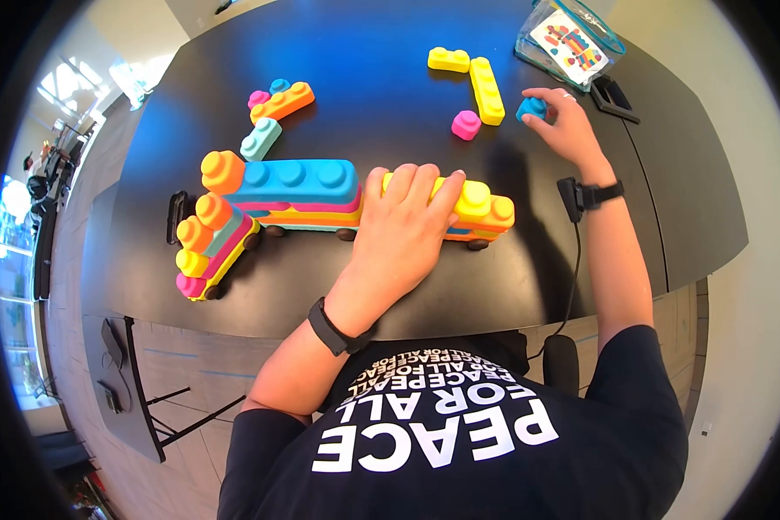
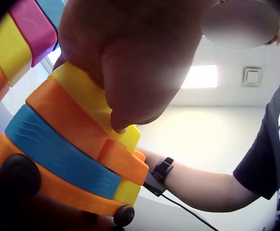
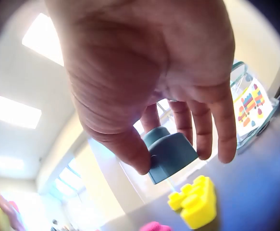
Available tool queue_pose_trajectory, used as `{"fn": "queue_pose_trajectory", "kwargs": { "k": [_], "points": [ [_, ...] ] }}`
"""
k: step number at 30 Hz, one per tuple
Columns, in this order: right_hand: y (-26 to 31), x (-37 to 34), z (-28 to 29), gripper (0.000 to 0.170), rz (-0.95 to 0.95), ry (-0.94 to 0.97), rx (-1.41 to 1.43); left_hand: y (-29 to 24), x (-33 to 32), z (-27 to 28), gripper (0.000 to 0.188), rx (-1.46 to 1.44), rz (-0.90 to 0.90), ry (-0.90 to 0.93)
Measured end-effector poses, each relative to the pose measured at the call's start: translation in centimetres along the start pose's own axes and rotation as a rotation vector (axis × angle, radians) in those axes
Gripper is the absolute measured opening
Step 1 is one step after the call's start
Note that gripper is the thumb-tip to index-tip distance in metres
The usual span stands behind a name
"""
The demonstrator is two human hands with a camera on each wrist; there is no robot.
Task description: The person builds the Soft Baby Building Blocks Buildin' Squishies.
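The left hand point(image 1: 403, 225) lies over the yellow top block point(image 1: 474, 199) of the train's right-hand car, its fingers curled over the far side. In the left wrist view, the same car shows a blue block point(image 2: 63, 147) under an orange block point(image 2: 70, 113), on a wheeled orange base. Above the table at the right, the right hand point(image 1: 568, 130) pinches a small blue block point(image 1: 531, 108) between thumb and fingers. That block point(image 3: 171, 153) has one stud on top in the right wrist view, where the right hand point(image 3: 149, 67) hangs above it.
Two yellow blocks point(image 1: 487, 91) and a pink block point(image 1: 466, 126) lie left of the right hand. Orange point(image 1: 282, 102), pink, blue and teal blocks lie behind the train's blue-topped car point(image 1: 295, 184). A clear bag point(image 1: 542, 43) and a black tray point(image 1: 615, 100) stand at the back right.
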State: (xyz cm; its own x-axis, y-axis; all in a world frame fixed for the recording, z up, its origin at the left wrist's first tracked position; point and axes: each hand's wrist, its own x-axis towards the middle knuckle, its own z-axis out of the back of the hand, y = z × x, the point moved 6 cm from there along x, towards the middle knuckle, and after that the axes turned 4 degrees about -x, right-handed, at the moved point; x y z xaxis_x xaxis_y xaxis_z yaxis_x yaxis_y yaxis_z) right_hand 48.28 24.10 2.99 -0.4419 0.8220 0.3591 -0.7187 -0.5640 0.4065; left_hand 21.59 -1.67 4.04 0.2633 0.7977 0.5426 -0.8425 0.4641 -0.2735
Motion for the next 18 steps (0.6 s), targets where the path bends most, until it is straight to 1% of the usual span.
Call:
{"fn": "queue_pose_trajectory", "kwargs": {
  "k": [1, 4, 5, 8, 9, 11, 17, 18],
  "points": [
    [1.6, -1.0, 1.4, 0.048, 0.015, -0.028, 0.102, 0.0, 0.0, 0.0, 0.059, 0.000, 0.002, 0.000],
    [7.0, -5.1, 3.7, 0.050, 0.000, -0.011, 0.397, -0.1, 0.0, 0.1, 0.058, 0.003, 0.005, 0.000],
    [8.5, -6.6, 3.9, 0.050, -0.009, -0.009, 0.490, -0.2, 0.1, 0.1, 0.058, 0.004, 0.005, 0.001],
    [11.6, -10.5, 3.3, 0.056, -0.023, -0.032, 0.645, -0.2, 0.2, 0.0, 0.058, 0.001, 0.002, 0.003],
    [12.2, -11.5, 2.6, 0.057, -0.022, -0.050, 0.659, -0.3, 0.2, 0.0, 0.058, -0.002, 0.001, 0.000],
    [13.1, -12.8, 1.7, 0.056, 0.062, -0.068, 0.508, -0.3, 0.2, 0.1, 0.058, -0.005, -0.001, -0.005],
    [15.1, -13.7, 1.0, 0.053, 0.144, -0.029, 0.413, -0.4, 0.3, 0.2, 0.058, 0.005, 0.000, 0.000],
    [15.0, -13.8, 0.8, 0.053, 0.134, -0.046, 0.445, -0.4, 0.3, 0.2, 0.058, 0.004, 0.000, -0.001]
  ]
}}
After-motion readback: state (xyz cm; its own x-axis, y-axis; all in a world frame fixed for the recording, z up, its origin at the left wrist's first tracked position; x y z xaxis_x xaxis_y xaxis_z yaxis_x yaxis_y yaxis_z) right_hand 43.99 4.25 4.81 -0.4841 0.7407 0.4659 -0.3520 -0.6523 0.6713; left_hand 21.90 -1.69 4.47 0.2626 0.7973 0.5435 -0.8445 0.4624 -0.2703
